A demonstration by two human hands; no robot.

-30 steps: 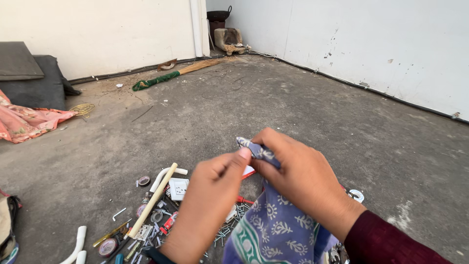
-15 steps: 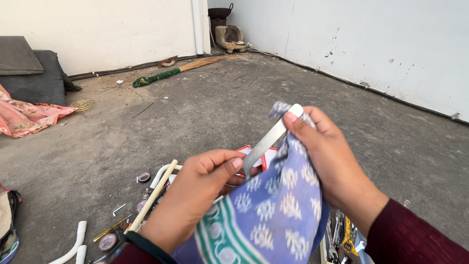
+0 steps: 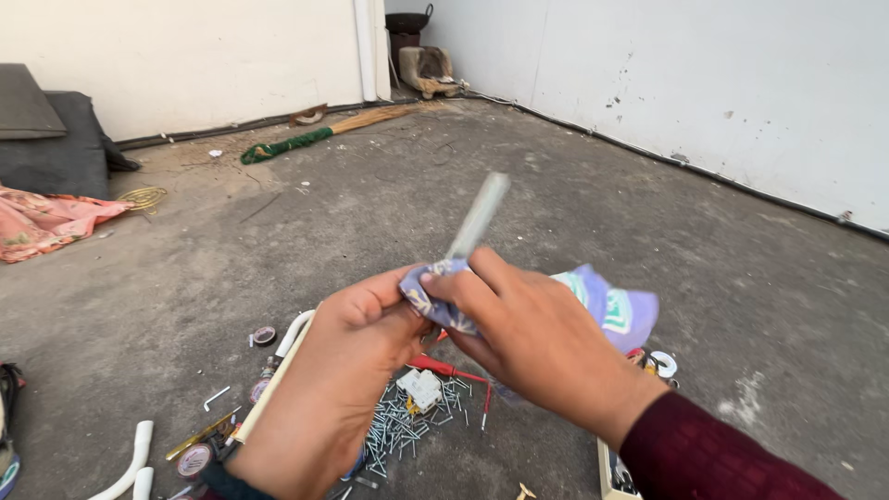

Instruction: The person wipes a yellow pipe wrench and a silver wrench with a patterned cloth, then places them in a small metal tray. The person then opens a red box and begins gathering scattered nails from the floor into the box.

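Both hands together above the floor [image 3: 648,222]: left hand [image 3: 338,370] and right hand [image 3: 532,338] pinch a patterned cloth [image 3: 607,301] around a flat metal strip [image 3: 479,215] angled upward, over scattered nails [image 3: 398,431].

Nails [image 3: 407,428] lie scattered on the floor [image 3: 574,213] beneath both hands; a broom [image 3: 324,134] rests far behind by the wall [image 3: 185,56], bedding [image 3: 51,218] off left.

Soft, even daylight fills the scene, bright without glare. Shadows are faint and diffuse, only slightly darker under the hands. The grey metal strip [image 3: 479,218] is smeared by motion blur, and the patterned cloth [image 3: 593,301] is slightly soft. The concrete floor [image 3: 593,213] and white walls [image 3: 713,83] stay sharp; straight lines bend mildly near the edges.
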